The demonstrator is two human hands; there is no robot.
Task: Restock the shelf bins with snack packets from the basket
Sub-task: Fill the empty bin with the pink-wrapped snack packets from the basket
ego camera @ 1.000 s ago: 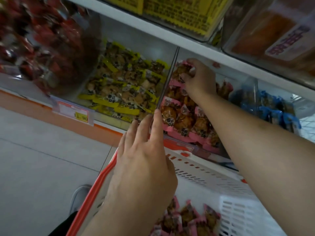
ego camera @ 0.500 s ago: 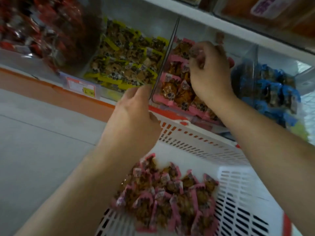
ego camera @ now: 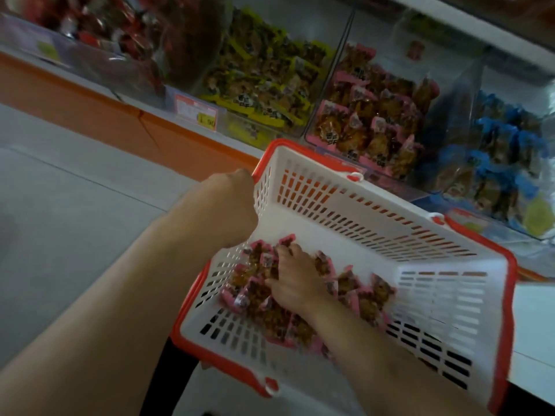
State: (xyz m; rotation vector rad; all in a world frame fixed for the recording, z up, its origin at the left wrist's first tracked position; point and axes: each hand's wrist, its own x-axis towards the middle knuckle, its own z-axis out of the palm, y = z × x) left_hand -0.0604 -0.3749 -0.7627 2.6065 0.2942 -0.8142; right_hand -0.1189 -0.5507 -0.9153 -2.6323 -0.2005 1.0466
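The pink snack packets [ego camera: 303, 313] lay heaped in the white basket [ego camera: 375, 232], where the right hand [ego camera: 295, 283] dug into them, fingers curled around some. The left hand [ego camera: 231, 205] gripped the basket's left rim. Beyond stood the pink-packet shelf bin [ego camera: 372, 115].

Packets [ego camera: 372, 298] lie in the basket [ego camera: 360, 211], which sits before the shelf bins [ego camera: 369, 115].
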